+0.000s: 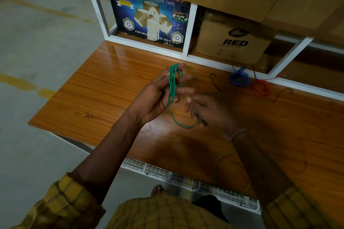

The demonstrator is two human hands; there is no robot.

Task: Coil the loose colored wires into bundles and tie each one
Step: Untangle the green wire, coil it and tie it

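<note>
Progress, as judged: 2 bundles coiled, blue wire (240,79) and red wire (261,87), touching, at the desk (104,87) far edge, right side; ties not discernible. Third bundle under way: green wire (172,87) looped several turns around spread fingers of left hand (158,96), raised above desk centre. Right hand (208,111) just beside, fingers loosely curled, apparently pinching the free length; exact contact blurred. Remaining: finish winding, tie off. Dark strands (214,80) loose nearby.

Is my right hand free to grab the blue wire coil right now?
Probably not yet: the right hand is feeding the green wire wound on the left hand. Nothing blocks the way to the blue coil.
</note>
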